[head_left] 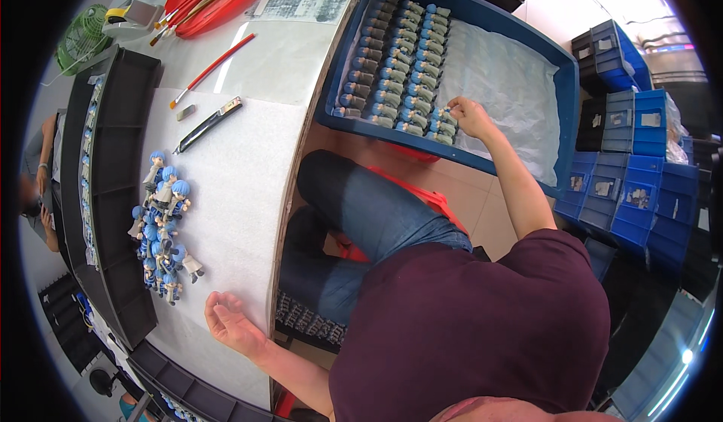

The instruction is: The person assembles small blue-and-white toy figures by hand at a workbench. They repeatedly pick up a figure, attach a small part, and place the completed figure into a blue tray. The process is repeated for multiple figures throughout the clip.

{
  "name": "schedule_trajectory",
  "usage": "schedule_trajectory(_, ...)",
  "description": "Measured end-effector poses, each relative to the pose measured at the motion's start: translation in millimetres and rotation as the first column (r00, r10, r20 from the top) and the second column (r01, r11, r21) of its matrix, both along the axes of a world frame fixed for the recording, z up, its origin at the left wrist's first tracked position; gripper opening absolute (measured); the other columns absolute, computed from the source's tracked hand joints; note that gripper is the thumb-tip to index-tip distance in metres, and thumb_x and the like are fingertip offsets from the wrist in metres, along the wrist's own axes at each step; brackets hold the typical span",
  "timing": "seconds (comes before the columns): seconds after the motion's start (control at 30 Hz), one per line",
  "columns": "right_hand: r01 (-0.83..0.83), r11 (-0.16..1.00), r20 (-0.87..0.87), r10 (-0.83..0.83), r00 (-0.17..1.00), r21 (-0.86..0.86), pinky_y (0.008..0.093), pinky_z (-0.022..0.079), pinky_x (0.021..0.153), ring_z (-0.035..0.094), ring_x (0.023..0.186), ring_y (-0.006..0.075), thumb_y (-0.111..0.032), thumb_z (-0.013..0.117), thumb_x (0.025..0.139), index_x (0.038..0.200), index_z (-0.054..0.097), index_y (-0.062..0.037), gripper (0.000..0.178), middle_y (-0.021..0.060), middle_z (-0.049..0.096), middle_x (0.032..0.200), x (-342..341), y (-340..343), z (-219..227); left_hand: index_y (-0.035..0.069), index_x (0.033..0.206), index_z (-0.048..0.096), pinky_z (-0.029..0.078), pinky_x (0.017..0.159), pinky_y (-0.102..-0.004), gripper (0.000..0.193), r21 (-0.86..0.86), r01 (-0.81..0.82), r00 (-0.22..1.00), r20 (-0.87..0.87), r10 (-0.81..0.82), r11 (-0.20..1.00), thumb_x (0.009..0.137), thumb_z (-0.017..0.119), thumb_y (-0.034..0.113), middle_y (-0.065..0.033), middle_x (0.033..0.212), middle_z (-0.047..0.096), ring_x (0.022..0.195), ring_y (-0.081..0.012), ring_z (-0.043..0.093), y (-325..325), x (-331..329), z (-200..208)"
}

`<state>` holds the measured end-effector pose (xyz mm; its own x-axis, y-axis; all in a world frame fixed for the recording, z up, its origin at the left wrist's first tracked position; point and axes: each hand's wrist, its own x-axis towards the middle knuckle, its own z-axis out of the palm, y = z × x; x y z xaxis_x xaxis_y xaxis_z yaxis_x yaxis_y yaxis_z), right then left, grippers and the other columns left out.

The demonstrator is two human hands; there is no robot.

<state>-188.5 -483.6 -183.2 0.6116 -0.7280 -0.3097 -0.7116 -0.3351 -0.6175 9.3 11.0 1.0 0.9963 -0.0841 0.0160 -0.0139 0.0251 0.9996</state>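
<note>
The right hand, in the upper right of the frame, has its fingertips gathered at a small blue-haired figurine near the lower end of a row; I cannot tell whether they pinch it or merely touch it. That figurine lies in a large dark-blue plastic tray lined with a crinkled white sheet, its left part filled by rows of similar figurines.

At lower left, the left hand holds nothing visible, its fingers loosely curled and thumb apart, above a white-covered desk. Near it, left of centre, lies a jumbled heap of blue-haired figurines in grey and blue clothing, beside a long dark-grey divided box.

Above the heap are a slim black-and-silver hand tool, a small grey block and a red-handled paintbrush. A round red plate carrying brushes sits at the upper left.
</note>
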Motion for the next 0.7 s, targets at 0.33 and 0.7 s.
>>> schedule_trajectory(0.33, -0.078, 0.943, -0.032, 0.071, 0.997, -0.324, 0.041, 0.045, 0.077, 0.057, 0.086, 0.0357, -0.018, 0.054, 0.083, 0.115, 0.055, -0.0057, 0.035, 0.0211, 0.061, 0.091, -1, 0, -28, -0.005, 0.105, 0.054, 0.045, 0.064, -0.0234, 0.018, -0.004, -0.044, 0.999, -0.027, 0.044, 0.999, 0.089, 0.049, 0.004, -0.01, 0.088, 0.056, 0.074, -0.0136, 0.053, 3, -1, -7)
schedule_trajectory(0.7, -0.261, 0.965, 0.749, 0.2, 0.632, -0.038, 0.0225, 0.047, 0.074, 0.058, 0.081, 0.012, -0.004, 0.05, 0.09, 0.114, 0.053, 0.0007, 0.025, 0.0078, 0.06, 0.094, 95, 131, 121, -0.001, 0.1, 0.057, 0.046, 0.072, -0.0305, 0.027, 0.803, -0.29, 0.875, 0.443, -0.195, 0.521, 0.076, 0.065, 0.008, -0.0129, 0.096, 0.058, 0.083, -0.018, 0.058, -10, 43, 54)
